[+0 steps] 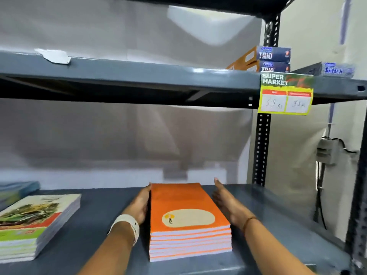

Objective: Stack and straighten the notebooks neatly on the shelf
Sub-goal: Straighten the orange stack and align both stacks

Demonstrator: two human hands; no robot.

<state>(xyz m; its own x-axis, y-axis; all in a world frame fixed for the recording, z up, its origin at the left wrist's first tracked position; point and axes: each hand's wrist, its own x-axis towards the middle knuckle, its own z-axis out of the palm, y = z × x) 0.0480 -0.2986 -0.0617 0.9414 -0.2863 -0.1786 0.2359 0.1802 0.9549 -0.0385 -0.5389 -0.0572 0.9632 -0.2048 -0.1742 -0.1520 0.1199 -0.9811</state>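
A pile of orange notebooks (188,219) sits in the middle of a gray metal shelf (268,211), close to the near edge. The left hand (139,205) is flat and open, with its palm pressed on the left side of the pile. The right hand (226,203) is flat and open too, right beside the right side of the pile, but I cannot tell if it touches. Neither hand is closed around anything. I think the hands are squeezing the pile to make its sides straight. One thing that could go wrong is that only one hand pushes, and then the whole pile slides sideways or the top books slip off line. The covers look smooth, so a hard push could make them skid. The pile is also near the front edge, so a pull toward the person might tip books off. To the left lies another pile of notebooks (35,225) with green and red covers, well apart from the orange one. The shelf looks smooth and a bit shiny. Above is another gray shelf (139,76) with blue boxes (272,56) on its right end and a yellow price tag (286,96) hanging there. A pale wall (119,135) is behind.
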